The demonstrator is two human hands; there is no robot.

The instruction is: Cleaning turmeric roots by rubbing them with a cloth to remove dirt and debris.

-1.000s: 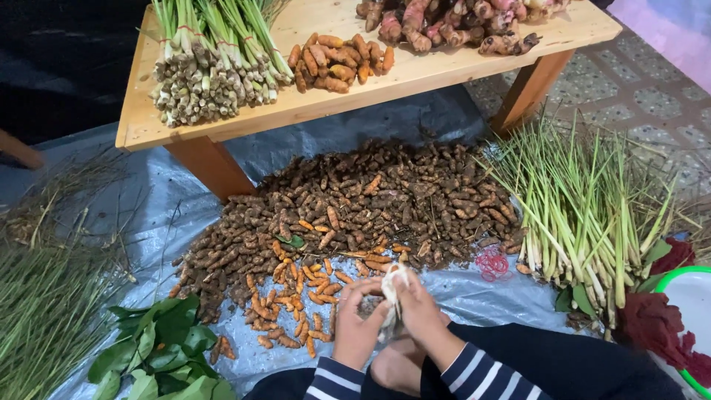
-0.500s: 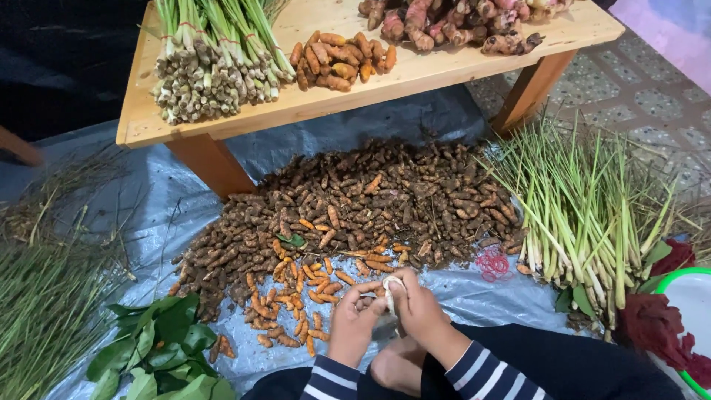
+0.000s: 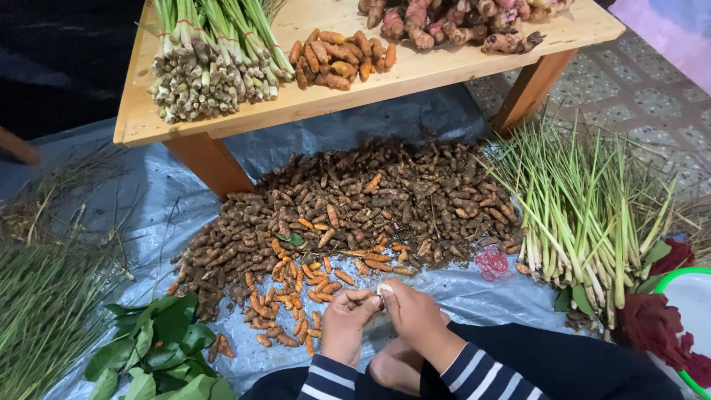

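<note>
Both hands, left hand point(image 3: 346, 326) and right hand point(image 3: 415, 317), grip one small pale root piece point(image 3: 384, 290) bottom centre; red rubber bands point(image 3: 492, 262) lie right of it.

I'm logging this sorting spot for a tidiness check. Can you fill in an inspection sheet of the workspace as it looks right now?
Surface: grey tarp over the floor, wrinkled, with a low wooden table standing on it.
Job's things: a small pale piece pinched between both hands; brown root pile and loose orange roots in front of them.
Clutter: red rubber bands, green leaves, lemongrass stalks, grass at the left.
Grippers: left hand and right hand together, fingers closed on the piece.
Cables: nothing seen.
Surroundings: table carries bundled lemongrass, orange roots, pinkish rhizomes; tiled floor; green-rimmed basin.
</note>
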